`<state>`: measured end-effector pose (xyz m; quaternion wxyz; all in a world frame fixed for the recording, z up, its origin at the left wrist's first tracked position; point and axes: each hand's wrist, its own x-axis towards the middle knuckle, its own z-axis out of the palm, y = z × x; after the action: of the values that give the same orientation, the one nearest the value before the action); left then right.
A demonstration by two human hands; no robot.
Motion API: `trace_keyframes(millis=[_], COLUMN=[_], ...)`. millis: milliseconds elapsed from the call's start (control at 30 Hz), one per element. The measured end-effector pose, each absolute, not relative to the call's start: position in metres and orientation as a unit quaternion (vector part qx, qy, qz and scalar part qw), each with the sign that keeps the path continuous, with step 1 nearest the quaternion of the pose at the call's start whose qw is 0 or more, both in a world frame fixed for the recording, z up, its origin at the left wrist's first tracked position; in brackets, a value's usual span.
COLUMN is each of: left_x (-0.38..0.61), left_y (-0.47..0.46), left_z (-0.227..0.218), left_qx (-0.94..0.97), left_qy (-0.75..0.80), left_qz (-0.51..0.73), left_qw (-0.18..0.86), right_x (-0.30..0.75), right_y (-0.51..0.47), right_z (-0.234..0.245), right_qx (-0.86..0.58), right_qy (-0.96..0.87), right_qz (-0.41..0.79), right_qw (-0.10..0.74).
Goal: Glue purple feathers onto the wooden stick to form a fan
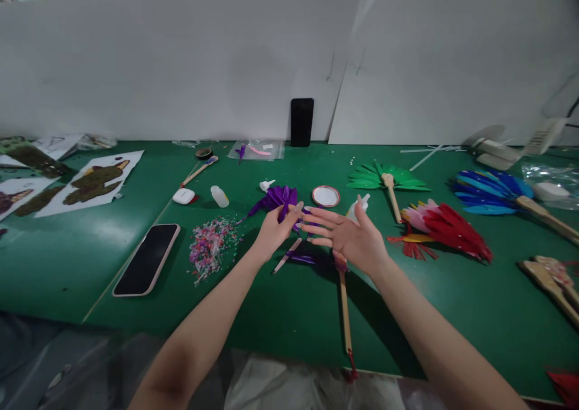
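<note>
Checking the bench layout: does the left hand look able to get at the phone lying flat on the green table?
Probably yes. The phone lies left of the left hand, with only a low confetti pile between them. That hand pinches purple feathers, though, so its fingers are busy.

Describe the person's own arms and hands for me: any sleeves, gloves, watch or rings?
Both forearms are bare as far as the picture shows, with no sleeves and no gloves. The left hand and right hand carry no watch, bracelet or ring that I can make out. The fingernails are long and seem to have a pale polish.
</note>
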<state>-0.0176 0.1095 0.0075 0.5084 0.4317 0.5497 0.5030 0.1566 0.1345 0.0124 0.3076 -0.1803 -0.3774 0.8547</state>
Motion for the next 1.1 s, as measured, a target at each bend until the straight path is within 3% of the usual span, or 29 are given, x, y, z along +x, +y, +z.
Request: trace_keyframes(millis=[400, 633, 700, 767, 900, 1100], left_x=[-0.021, -0.018, -0.016, -0.013, -0.005, 0.007], left_y=[0.105, 0.104, 0.106, 0.11, 0.119, 0.125], left_z=[0.012, 0.004, 0.0, -0.002, -0.006, -0.012], left_qx=[0.593, 0.668, 0.681, 0.72, 0.816, 0.862], left_qy=[0.546, 0.543, 0.538, 0.523, 0.474, 0.488], left_qz=[0.437, 0.388, 0.38, 0.342, 0.235, 0.068], left_qw=[0.399, 0.33, 0.319, 0.303, 0.231, 0.115], right_x=[0.155, 0.176, 0.189, 0.199, 0.2, 0.18], right_y=[0.14, 0.132, 0.116, 0.094, 0.047, 0.021], right_z=[0.009, 0.012, 0.009, 0.003, -0.019, -0.024], right_qx=[-0.227, -0.384, -0.426, -0.466, -0.545, -0.607], right_qy=[-0.48, -0.544, -0.569, -0.656, -0.77, -0.776], right_qz=[0.783, 0.55, 0.475, 0.372, 0.222, 0.132], right_qw=[0.324, 0.504, 0.519, 0.463, 0.247, 0.107])
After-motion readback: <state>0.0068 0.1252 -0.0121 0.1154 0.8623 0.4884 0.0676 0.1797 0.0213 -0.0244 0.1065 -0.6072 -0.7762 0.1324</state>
